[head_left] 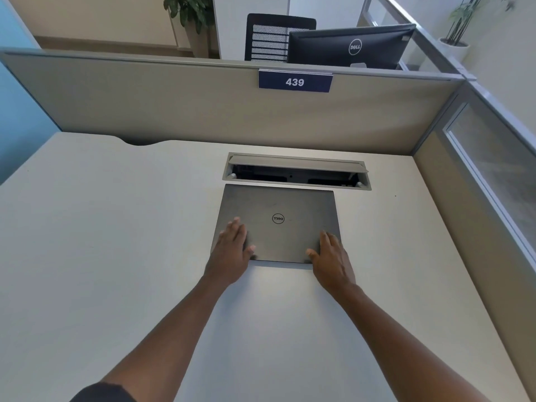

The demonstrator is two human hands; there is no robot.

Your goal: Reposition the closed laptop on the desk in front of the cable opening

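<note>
Grey closed laptop (277, 223) flat on the desk (116, 256), just before the cable opening (295, 172); left hand (232, 250) and right hand (330, 256) rest flat on its near corners, fingers spread, grasping nothing.

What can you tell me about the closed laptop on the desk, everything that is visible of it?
The laptop is a thin, dark grey slab with a matte, metal-looking lid bearing a round Dell logo. It is closed and lies flat on the pale desk, its far edge just before the open cable opening, about parallel to it. The left hand and right hand rest palm-down on its near corners.
</note>
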